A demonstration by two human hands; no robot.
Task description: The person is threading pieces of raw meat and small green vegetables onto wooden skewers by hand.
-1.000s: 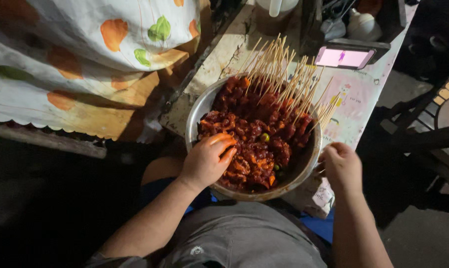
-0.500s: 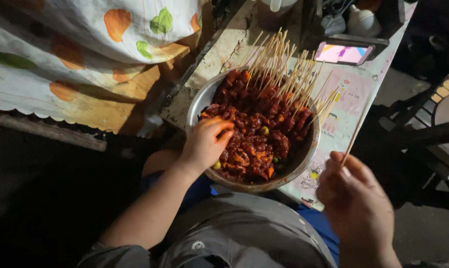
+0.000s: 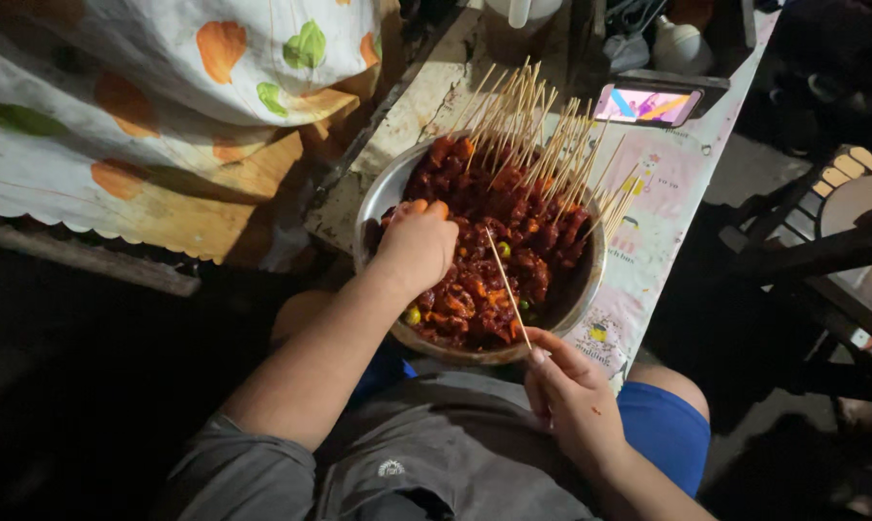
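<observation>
We sat over a round metal bowl on the worktop, heaped with red, sauce-coated pieces of meat with a few green bits among them. Our left hand was down in the meat, fingers curled together around some pieces; whether they actually gripped one we could not tell. Our right hand hovered at the near rim, its fingers pinching the lower end of one bare wooden skewer, which slanted up over the meat with nothing threaded on it.

By our judgement the work stood near its start or in an early stretch: a thick bundle of bare skewers leaned on the far rim, the bowl was nearly full, and no finished skewer showed anywhere. A lit phone lay beyond the bowl, and a fruit-patterned cloth hung to the left.
</observation>
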